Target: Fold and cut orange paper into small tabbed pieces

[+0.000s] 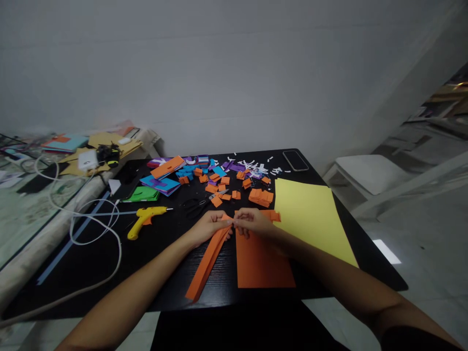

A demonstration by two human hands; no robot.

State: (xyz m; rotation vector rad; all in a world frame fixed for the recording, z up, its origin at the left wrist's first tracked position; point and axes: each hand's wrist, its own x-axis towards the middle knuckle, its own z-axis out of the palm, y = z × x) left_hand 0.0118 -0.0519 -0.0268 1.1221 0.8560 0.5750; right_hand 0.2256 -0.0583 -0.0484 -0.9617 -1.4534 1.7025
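Note:
A long folded strip of orange paper point(209, 263) slants down toward the table's front edge, its upper end closed in the fingers of my left hand point(212, 228). Fingertips of my right hand point(254, 222) pinch at that same upper end, meeting the left fingertips. Beneath my right hand and forearm lies an orange sheet point(263, 268), partly covered. Small folded orange pieces point(275, 215) sit at its top edge. Just beyond the hands is a stack of folded orange pieces point(261, 197). Scissors point(197, 207) with dark handles rest beyond my left hand.
A yellow glue gun point(146, 219) and a looping white cable point(119, 248) occupy the left side. Yellow sheets point(310, 214) lie at right, with a phone point(295, 161) at the back corner. Folded coloured paper point(166, 168) and white scraps point(256, 168) cover the back. A white chair point(369, 173) stands right.

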